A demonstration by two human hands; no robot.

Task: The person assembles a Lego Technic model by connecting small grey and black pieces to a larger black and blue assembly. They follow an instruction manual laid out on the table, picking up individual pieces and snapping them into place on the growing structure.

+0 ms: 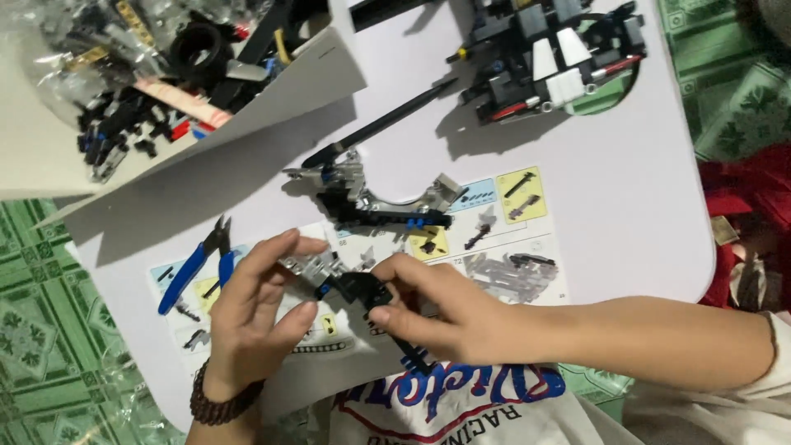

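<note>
Both hands met over the lower middle of the white table (626,222), working on one small black-and-grey brick sub-assembly (346,284) held just above the open instruction booklet (494,247). The left hand (255,317), with a dark beaded bracelet (218,404) at its wrist, had thumb and forefinger pinched on the grey end of the piece, the other fingers spread loosely. The right hand (449,317) reached in from the right edge, its thumb and fingers closed on the black end, from which a thin black beam (408,353) ran down toward the person's printed white shirt (461,408). Just beyond the hands, on the booklet's upper edge, lay a second, curved assembly of black, grey and blue pieces (371,202), and a long black axle (383,124) slanted up from it across the table. Blue-handled cutters (198,264) lay on the left part of the booklet, just beside the left hand's fingertips. At the far edge of the table stood a larger, partly built model in black and white with red trim (552,58). At upper left an open cardboard box (272,91) held clear bags of loose parts, with a black tyre (198,45) among them. A green patterned mat (41,313) showed beneath the table on both sides.
</note>
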